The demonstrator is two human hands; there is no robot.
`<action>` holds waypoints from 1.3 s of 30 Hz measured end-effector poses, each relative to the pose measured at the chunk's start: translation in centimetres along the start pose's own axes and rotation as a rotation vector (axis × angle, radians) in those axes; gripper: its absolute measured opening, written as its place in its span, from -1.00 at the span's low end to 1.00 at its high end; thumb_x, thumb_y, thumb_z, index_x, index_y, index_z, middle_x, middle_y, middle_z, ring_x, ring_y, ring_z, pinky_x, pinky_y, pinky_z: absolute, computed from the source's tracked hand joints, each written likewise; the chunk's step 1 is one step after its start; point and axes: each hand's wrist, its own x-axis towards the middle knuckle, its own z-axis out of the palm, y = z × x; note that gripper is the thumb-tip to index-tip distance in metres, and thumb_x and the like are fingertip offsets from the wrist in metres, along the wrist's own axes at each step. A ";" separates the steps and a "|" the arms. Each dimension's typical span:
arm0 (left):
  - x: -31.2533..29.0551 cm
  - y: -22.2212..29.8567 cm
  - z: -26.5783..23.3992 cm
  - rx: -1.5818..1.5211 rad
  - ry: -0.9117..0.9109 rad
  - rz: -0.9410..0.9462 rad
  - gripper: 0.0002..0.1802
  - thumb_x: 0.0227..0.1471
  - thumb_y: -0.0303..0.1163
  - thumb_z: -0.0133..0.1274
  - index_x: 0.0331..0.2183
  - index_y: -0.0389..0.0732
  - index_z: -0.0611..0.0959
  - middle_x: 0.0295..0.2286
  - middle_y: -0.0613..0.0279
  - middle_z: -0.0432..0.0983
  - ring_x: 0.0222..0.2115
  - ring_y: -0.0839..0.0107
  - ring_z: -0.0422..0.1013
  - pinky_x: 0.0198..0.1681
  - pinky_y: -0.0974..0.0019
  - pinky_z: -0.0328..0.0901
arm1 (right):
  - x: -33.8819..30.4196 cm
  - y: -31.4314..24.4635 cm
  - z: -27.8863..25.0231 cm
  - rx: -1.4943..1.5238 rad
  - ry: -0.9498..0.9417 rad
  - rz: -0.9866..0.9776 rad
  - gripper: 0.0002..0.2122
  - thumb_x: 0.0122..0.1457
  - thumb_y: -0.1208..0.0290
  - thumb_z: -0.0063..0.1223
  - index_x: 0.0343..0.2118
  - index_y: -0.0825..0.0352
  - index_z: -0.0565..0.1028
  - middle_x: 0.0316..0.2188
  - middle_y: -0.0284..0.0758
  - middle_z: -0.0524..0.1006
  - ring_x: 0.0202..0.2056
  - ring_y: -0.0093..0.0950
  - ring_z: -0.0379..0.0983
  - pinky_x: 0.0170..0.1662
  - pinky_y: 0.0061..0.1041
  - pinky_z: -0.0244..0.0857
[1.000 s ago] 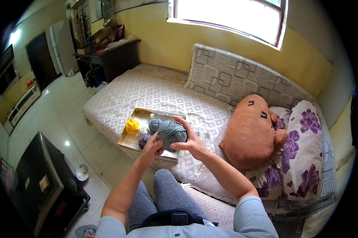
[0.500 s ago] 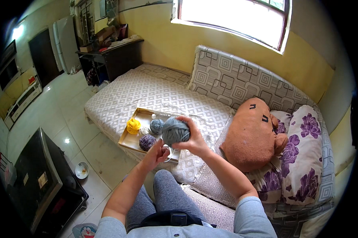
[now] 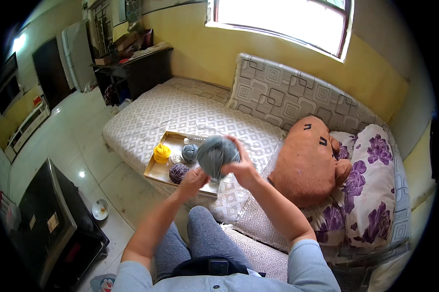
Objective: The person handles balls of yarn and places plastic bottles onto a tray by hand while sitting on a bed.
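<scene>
A large grey-blue ball of yarn [image 3: 215, 155] is up in front of me, above the near right part of a shallow box [image 3: 157, 169]. My right hand [image 3: 242, 168] grips its right side, fingers curled round it. Close to the ball's lower left edge is my left hand [image 3: 194, 179], its fingers pinched together; what they hold, if anything, is too small to make out. Inside the box lie a yellow yarn ball [image 3: 161, 153], a smaller grey-blue ball [image 3: 190, 153], a purple-grey ball [image 3: 178, 172] and a partly hidden cream ball [image 3: 175, 159].
The box rests on a patterned daybed [image 3: 132, 121]. To my right are a brown plush toy [image 3: 304, 165] and a flowered pillow [image 3: 370, 185]. A black cabinet [image 3: 39, 219] and a bowl [image 3: 100, 209] stand on the tiled floor at left. A dark desk [image 3: 149, 68] is behind.
The yarn ball has turned in my right hand and sits slightly higher. My left hand remains near its lower left edge; the pale loop below the ball no longer shows.
</scene>
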 end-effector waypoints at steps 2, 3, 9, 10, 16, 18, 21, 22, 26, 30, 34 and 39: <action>-0.5 1.0 2.1 0.206 -0.123 0.027 -0.65 0.14 -0.15 -0.22 -0.52 -0.19 0.45 -0.66 0.48 0.23 -0.64 0.70 0.10 -0.59 0.56 0.05 | 1.5 -0.3 -0.7 0.035 0.067 -0.056 -0.30 -0.43 0.46 0.22 -0.07 0.28 0.21 -0.21 -0.32 0.33 -0.15 -0.46 0.27 -0.06 -0.54 0.14; -0.9 1.6 2.8 0.216 -0.117 0.024 -0.66 0.13 -0.17 -0.20 -0.54 -0.19 0.43 -0.67 0.51 0.18 -0.65 0.70 0.06 -0.60 0.56 0.02 | 1.9 -0.4 -0.9 -0.207 0.098 -0.148 -0.31 -0.43 0.43 0.24 -0.09 0.28 0.22 -0.21 -0.28 0.34 -0.15 -0.44 0.29 -0.08 -0.53 0.17; -0.5 7.4 0.6 0.076 0.065 0.173 -0.75 0.12 -0.24 -0.15 -0.49 -0.19 0.43 -0.65 0.55 0.18 -0.63 0.77 0.05 -0.60 0.61 0.02 | -0.1 1.3 -2.9 -0.690 -0.187 0.092 -0.28 -0.45 0.38 0.28 -0.07 0.31 0.24 -0.20 -0.26 0.35 -0.12 -0.36 0.29 0.00 -0.48 0.13; -0.2 7.4 0.1 0.053 0.120 0.186 -0.76 0.11 -0.25 -0.14 -0.49 -0.18 0.44 -0.64 0.55 0.19 -0.63 0.77 0.05 -0.60 0.61 0.02 | -0.6 1.1 -2.6 -0.624 -0.300 0.180 -0.26 -0.45 0.38 0.28 -0.05 0.31 0.23 -0.17 -0.27 0.34 -0.10 -0.36 0.28 0.02 -0.48 0.11; -0.3 1.8 1.8 0.124 0.040 0.068 -0.71 0.13 -0.22 -0.18 -0.50 -0.19 0.45 -0.67 0.49 0.23 -0.63 0.69 0.14 -0.57 0.55 0.10 | 1.0 -0.9 -0.7 0.125 -0.044 -0.036 -0.24 -0.47 0.54 0.26 -0.03 0.33 0.19 -0.16 -0.29 0.33 -0.10 -0.41 0.28 -0.01 -0.48 0.16; -0.4 1.0 2.2 0.186 0.009 0.128 -0.69 0.12 -0.18 -0.16 -0.52 -0.18 0.46 -0.67 0.51 0.21 -0.64 0.73 0.09 -0.60 0.59 0.02 | 2.7 -1.0 -1.7 -0.651 0.069 -0.370 -0.26 -0.44 0.46 0.28 -0.05 0.32 0.20 -0.19 -0.26 0.34 -0.15 -0.40 0.31 -0.06 -0.49 0.19; -1.0 5.5 2.8 0.211 0.047 0.178 -0.67 0.11 -0.15 -0.16 -0.54 -0.16 0.44 -0.67 0.52 0.19 -0.66 0.76 0.04 -0.63 0.61 -0.03 | 1.6 0.5 -3.3 -0.949 -0.037 -0.201 -0.29 -0.44 0.36 0.28 -0.09 0.31 0.24 -0.22 -0.28 0.34 -0.16 -0.42 0.29 -0.07 -0.52 0.16; -0.6 5.9 1.8 0.084 0.066 0.169 -0.69 0.11 -0.17 -0.15 -0.54 -0.16 0.45 -0.67 0.54 0.21 -0.65 0.77 0.05 -0.62 0.61 -0.01 | 0.9 1.0 -3.2 -0.937 -0.124 -0.067 -0.30 -0.45 0.36 0.27 -0.09 0.31 0.25 -0.22 -0.29 0.34 -0.15 -0.42 0.29 -0.07 -0.53 0.15; 0.6 3.2 -0.4 -0.086 0.215 0.258 -0.71 0.11 -0.16 -0.14 -0.51 -0.14 0.45 -0.65 0.53 0.27 -0.65 0.78 0.10 -0.63 0.64 0.02 | -1.1 0.5 -0.6 -0.404 -0.335 0.157 -0.26 -0.49 0.44 0.21 -0.05 0.30 0.24 -0.19 -0.28 0.33 -0.10 -0.40 0.26 0.02 -0.50 0.08; -0.6 -0.8 1.8 -0.083 0.138 0.125 -0.70 0.09 -0.16 -0.11 -0.54 -0.13 0.44 -0.66 0.49 0.28 -0.70 0.77 0.12 -0.68 0.65 0.01 | 1.0 -0.9 0.7 -0.078 0.015 -0.057 -0.27 -0.45 0.41 0.24 -0.05 0.29 0.20 -0.21 -0.22 0.30 -0.15 -0.34 0.28 -0.03 -0.46 0.16; -1.6 2.5 3.3 0.081 0.075 0.106 -0.68 0.11 -0.13 -0.15 -0.54 -0.13 0.44 -0.70 0.54 0.22 -0.71 0.77 0.06 -0.67 0.62 -0.04 | 2.2 0.2 -2.5 -0.988 0.102 -0.377 -0.30 -0.41 0.32 0.27 -0.08 0.31 0.23 -0.21 -0.18 0.33 -0.14 -0.33 0.30 -0.04 -0.46 0.17; 0.5 4.3 0.0 0.078 0.212 0.273 -0.68 0.10 -0.13 -0.12 -0.54 -0.15 0.45 -0.68 0.54 0.24 -0.65 0.77 0.11 -0.63 0.61 0.02 | -1.1 1.9 -2.0 -0.503 -0.317 0.157 -0.28 -0.43 0.38 0.25 -0.05 0.32 0.24 -0.16 -0.26 0.34 -0.10 -0.40 0.29 0.02 -0.49 0.11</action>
